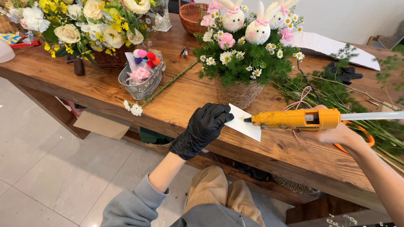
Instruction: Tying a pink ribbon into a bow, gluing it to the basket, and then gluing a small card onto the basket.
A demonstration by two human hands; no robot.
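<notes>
Gluing step: my gloved left hand (205, 126) pinches white card (245, 123) mid-frame; bare right hand (332, 132) grips yellow glue gun (296, 119), nozzle touching card. Next needs steady trigger squeeze.

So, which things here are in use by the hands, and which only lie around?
In use: black-gloved left hand, white paper card, bare right hand, yellow glue gun.

Lying around: woven basket of daisies, metal tub of pompoms, black cloth.
</notes>
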